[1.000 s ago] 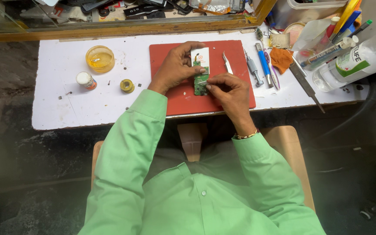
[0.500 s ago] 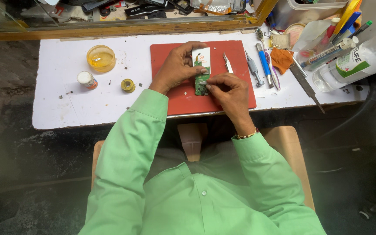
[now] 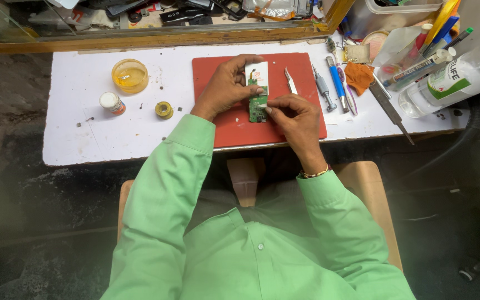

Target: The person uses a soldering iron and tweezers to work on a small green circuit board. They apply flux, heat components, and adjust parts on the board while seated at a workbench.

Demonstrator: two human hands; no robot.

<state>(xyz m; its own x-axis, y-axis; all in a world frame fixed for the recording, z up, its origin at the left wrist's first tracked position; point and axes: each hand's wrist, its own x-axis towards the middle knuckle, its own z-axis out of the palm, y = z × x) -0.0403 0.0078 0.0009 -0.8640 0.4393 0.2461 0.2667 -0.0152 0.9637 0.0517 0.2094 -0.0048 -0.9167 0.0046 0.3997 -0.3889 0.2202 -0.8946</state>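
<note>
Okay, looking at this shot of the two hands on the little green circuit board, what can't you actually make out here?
Head view, the only one:
- Circuit board: its parts are too small to tell.
- Right hand: its fingertips pinch at the board's edge; anything held there is hidden by the fingers.
- Left hand: its palm covers part of the red mat.
- Clear bottle: cut off by the right edge.
- Clutter behind the wooden ledge: cut off by the top edge.
</note>
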